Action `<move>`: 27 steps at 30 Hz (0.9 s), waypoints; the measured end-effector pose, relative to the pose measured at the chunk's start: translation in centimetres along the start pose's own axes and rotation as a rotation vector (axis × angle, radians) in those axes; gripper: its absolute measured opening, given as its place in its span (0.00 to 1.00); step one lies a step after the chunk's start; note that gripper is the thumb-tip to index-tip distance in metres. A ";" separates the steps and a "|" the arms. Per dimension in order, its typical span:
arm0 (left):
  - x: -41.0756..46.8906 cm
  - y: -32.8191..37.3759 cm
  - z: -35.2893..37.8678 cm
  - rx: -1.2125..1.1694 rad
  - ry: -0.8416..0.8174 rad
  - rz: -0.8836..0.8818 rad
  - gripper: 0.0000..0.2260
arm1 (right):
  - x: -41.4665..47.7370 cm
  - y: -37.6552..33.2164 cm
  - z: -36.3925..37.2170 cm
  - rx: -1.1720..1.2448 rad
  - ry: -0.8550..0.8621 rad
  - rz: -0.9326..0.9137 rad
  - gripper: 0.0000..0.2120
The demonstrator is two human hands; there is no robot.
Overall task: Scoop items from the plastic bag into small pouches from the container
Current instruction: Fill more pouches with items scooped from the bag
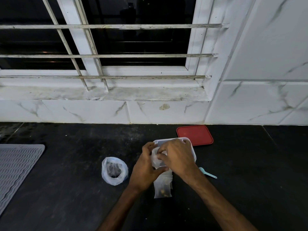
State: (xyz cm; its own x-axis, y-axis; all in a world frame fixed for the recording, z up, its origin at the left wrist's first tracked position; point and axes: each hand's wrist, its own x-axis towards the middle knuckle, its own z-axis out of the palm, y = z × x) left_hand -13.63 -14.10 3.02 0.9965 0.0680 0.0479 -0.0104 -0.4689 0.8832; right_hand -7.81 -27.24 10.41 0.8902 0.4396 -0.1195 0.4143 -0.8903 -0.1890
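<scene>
The left forearm (116, 210) and right forearm (221, 207) reach in from the bottom edge over the dark table (75, 189), and just ahead of them a filled pouch (162, 189) lies flat, a few brownish pieces showing at its lower end. Beyond it the left grip (146, 167) and the right grip (177, 157) meet over the near end of the clear container (194, 154). Both are curled and pinching a small pouch (156, 161) of thin clear film between thumb and fingertips, held partly inside the container's rim. By my reading the step in hand is drawing out and opening a fresh pouch, with the scooping for it not yet begun. The next move calls for parting the pouch's mouth, keeping it in one grip and freeing the other for the teal scoop (208, 173), which lies on the table just right of the right wrist. Then comes a reach across to the plastic bag (114, 170), standing open with dark contents on the left, near the left grip but apart from it. Room is good: bare table lies between bag and container and toward the camera. The red lid (195, 135) lies just behind the container near the tiled wall (83, 112), and the grey mat (16, 169) is well off to the left, so the crossing reach over the filled pouch looks the only tight spot.
</scene>
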 end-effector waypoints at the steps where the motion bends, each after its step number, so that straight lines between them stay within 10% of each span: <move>1: 0.0 0.2 0.3 0.017 0.033 -0.031 0.36 | -0.1 -0.4 -0.1 0.000 -0.008 0.017 0.14; 16: -0.5 1.7 1.0 0.094 0.256 -0.114 0.16 | 0.0 -2.3 -1.3 -0.036 -0.207 0.001 0.18; 27: -1.2 1.4 1.7 0.092 0.392 -0.080 0.20 | -0.1 -3.9 -1.7 -0.129 -0.293 -0.068 0.22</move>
State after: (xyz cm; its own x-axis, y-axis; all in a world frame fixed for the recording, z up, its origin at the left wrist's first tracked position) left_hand -14.68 -16.32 3.45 0.8868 0.4296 0.1707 0.0910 -0.5243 0.8466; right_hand -9.20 -24.05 12.82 0.7748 0.4977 -0.3897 0.5086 -0.8570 -0.0833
